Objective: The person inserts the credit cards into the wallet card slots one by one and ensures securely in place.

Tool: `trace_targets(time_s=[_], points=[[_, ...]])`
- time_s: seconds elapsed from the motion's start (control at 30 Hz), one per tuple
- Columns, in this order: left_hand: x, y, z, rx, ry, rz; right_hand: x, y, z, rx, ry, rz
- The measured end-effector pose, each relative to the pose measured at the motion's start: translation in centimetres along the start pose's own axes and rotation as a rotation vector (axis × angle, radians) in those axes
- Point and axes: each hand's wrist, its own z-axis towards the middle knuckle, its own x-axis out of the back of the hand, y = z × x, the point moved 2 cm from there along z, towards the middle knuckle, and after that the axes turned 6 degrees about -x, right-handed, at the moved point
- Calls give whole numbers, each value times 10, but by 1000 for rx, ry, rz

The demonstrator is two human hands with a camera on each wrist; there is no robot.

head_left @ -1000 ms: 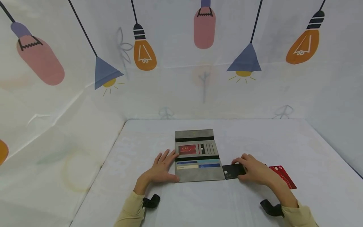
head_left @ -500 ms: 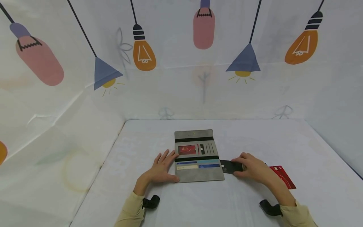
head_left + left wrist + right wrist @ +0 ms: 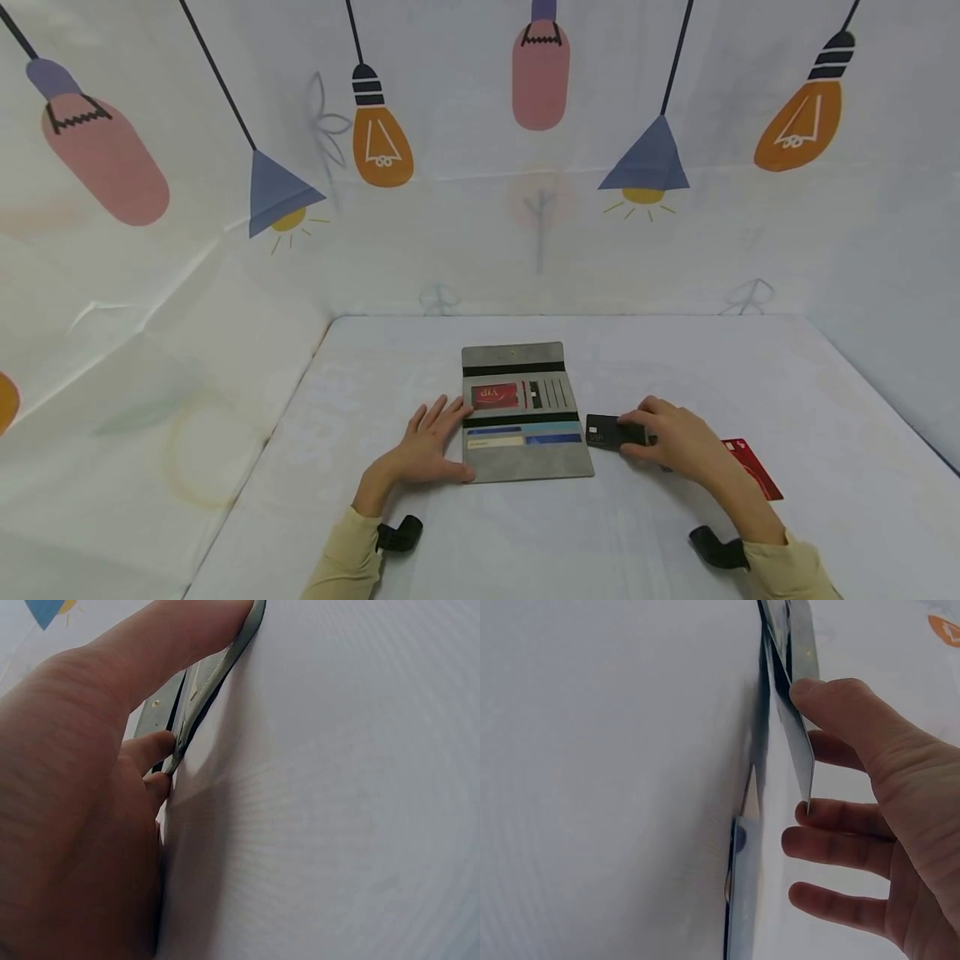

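Observation:
A grey wallet (image 3: 528,463) lies unfolded on the table, holding a red VIP card (image 3: 495,395) and several other cards in its slots. My left hand (image 3: 426,450) has its fingers spread along the wallet's left side, thumb at the near left corner. In the left wrist view the thumb rests over the wallet's edge. Just right of the wallet, my right hand (image 3: 686,446) pinches a black VIP card (image 3: 602,431) between thumb and fingers. The right wrist view has this card (image 3: 804,761) tilted, its far end overlapping the wallet; the other fingers extend below.
A red card (image 3: 752,468) lies on the white table (image 3: 570,542) behind my right wrist, partly covered by it. Dark straps with camera mounts sit on both wrists. A white wall sheet (image 3: 465,242) printed with lamps rises behind the table.
The black card has moved farther back along the wallet's right edge. Since half a second ago its wallet-side end has come out slightly to the right, showing the VIP print. My left hand stays put.

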Motion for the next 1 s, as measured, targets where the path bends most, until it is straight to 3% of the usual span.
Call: trace_targets(time_s=[0.47, 1.0], points=[[1, 3, -1, -3, 0, -15, 4, 6, 3, -29, 27, 50], [-1, -1, 0, 16, -12, 16, -4, 4, 24, -33, 17, 170]])
